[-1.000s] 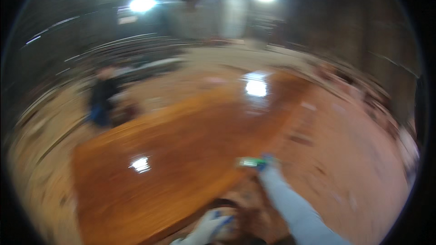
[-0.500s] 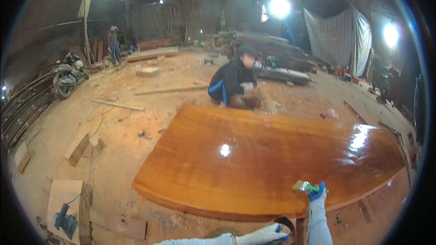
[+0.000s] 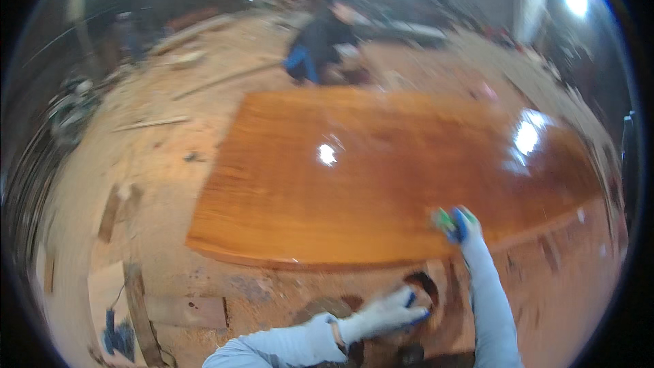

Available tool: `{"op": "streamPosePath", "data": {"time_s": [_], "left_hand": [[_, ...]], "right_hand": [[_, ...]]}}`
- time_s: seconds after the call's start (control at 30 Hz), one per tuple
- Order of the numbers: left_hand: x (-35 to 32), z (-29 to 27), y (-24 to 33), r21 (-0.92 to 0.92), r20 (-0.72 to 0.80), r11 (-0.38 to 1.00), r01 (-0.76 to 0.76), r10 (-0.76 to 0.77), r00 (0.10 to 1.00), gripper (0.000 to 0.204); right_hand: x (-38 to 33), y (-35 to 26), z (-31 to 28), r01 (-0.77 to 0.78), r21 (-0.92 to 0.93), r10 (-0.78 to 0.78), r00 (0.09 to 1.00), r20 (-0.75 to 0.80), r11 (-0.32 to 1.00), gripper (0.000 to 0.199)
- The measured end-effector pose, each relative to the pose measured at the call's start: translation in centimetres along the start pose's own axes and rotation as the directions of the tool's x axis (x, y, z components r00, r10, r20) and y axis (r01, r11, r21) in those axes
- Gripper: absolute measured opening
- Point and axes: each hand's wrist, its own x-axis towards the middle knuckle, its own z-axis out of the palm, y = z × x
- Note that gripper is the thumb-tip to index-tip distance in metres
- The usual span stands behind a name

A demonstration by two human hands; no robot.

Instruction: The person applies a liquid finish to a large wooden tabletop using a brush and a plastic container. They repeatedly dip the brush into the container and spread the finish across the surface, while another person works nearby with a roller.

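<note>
My right hand (image 3: 464,225), in a blue and white glove, is closed around a green-handled paintbrush (image 3: 444,221). The brush is over the near part of a glossy orange-brown wooden slab (image 3: 354,197), its bristles toward the left; motion blur hides whether they touch the surface. Below the slab's near edge, my gloved left hand (image 3: 385,315) curls its fingers at a dark, round-rimmed container (image 3: 429,285). What is inside the container cannot be made out. Bright lamp reflections lie on the slab's wet-looking top.
Across the slab a person in dark clothes (image 3: 317,44) squats. A sander (image 3: 121,341) rests on a pale board at the lower left, near wood offcuts (image 3: 187,311). A motorbike (image 3: 71,112) stands at the far left. Sawdust covers the floor.
The view has tilted downward, so the slab and both hands appear higher and more of my forearms shows. The brush stays in my right hand, my left hand stays at the container.
</note>
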Motion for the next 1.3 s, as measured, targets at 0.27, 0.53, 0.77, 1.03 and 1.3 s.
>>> {"op": "streamPosePath", "data": {"time_s": [0.27,0.53,0.77,1.03,1.3], "left_hand": [[-1.5,-2.3,2.5,-0.302,0.099,0.953,0.003,0.028,0.995,0.032],[-2.7,-2.1,5.8,-0.407,0.125,0.868,0.285,-0.256,0.958,0.043],[-3.3,-3.3,5.2,-0.305,0.099,0.89,0.339,-0.325,0.941,0.041],[-3.7,-2.0,2.6,-0.294,-0.024,0.908,0.298,-0.318,0.948,0.043],[-6.4,-3.2,4.5,-0.612,-0.075,0.721,0.327,-0.463,0.883,0.037]], "right_hand": [[-1.6,6.2,9.3,-0.097,-0.451,0.276,0.895,0.35,0.887,0.02],[3.9,-8.7,-17.4,-0.124,-0.795,-0.253,0.909,-0.33,0.594,0.025],[1.5,-0.9,2.2,0.18,-0.961,-0.187,0.958,0.219,-0.208,0.035],[11.4,7.0,13.1,0.093,-0.491,0.113,0.921,0.373,0.866,0.013],[17.1,-12.0,-19.9,0.104,-0.975,-0.737,0.671,-0.077,0.196,0.019]]}}
